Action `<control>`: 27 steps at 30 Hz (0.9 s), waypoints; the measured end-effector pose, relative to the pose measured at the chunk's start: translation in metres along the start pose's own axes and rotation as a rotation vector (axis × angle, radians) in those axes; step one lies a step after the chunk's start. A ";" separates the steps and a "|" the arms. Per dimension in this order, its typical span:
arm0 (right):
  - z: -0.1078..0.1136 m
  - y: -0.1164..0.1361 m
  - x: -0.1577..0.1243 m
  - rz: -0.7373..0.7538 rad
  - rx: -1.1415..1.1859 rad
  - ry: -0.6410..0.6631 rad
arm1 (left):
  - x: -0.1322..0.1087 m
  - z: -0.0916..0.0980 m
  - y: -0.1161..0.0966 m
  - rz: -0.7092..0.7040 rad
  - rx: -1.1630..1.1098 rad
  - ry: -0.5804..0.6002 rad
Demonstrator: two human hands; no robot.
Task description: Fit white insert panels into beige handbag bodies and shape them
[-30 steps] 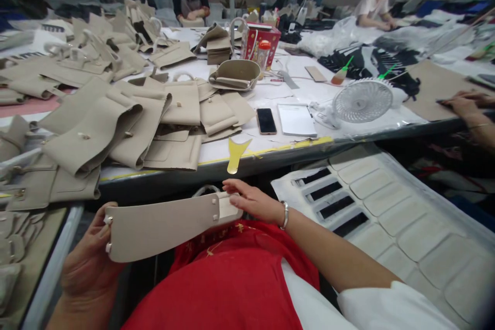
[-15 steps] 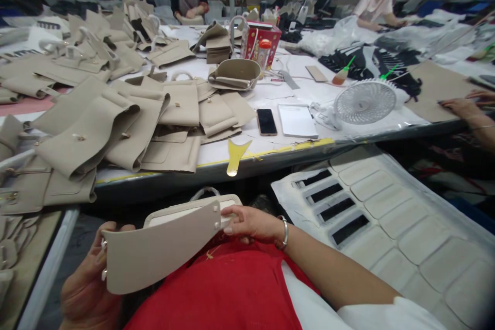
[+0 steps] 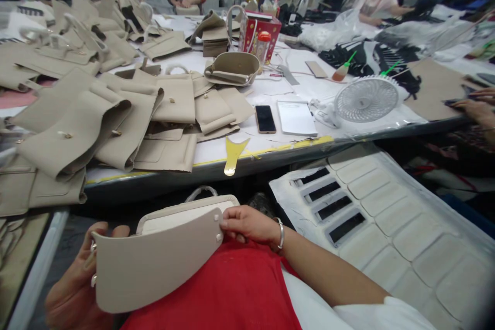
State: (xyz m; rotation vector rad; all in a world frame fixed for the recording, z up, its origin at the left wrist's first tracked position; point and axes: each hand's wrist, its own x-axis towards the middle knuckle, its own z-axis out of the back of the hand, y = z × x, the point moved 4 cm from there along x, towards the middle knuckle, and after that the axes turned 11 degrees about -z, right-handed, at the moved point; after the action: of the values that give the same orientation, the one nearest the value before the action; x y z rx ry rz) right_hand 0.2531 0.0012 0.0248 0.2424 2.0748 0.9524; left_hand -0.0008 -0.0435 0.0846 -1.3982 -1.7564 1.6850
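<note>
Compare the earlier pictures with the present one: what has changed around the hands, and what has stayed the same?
The right hand, spread open at first, now pinches the right edge of the beige flap. The flap's left end has come lower, and more of the pale panel behind shows. The left hand still holds that end. The phone, notepad and fan stayed put.

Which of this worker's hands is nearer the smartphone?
Right. In view, the right hand lies below the smartphone, holding one end of the beige panel; the left hand is farther off, lower left.
</note>
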 end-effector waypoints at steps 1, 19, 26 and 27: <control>0.005 0.001 0.000 0.014 0.021 -0.052 | 0.006 0.005 0.001 -0.036 -0.004 0.003; 0.053 -0.005 0.006 -0.021 -0.469 -0.542 | 0.060 0.045 0.043 -0.142 0.637 0.158; 0.053 0.000 0.005 -0.034 -0.550 -0.554 | 0.065 0.039 0.035 -0.188 0.967 0.230; 0.053 0.001 0.004 -0.039 -0.561 -0.558 | 0.066 0.037 0.030 -0.269 1.126 0.234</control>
State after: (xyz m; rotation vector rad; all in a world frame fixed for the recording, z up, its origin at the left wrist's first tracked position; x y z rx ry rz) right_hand 0.2900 0.0330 0.0029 0.1464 1.2500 1.2340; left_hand -0.0479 -0.0171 0.0236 -0.7288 -0.5756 1.7667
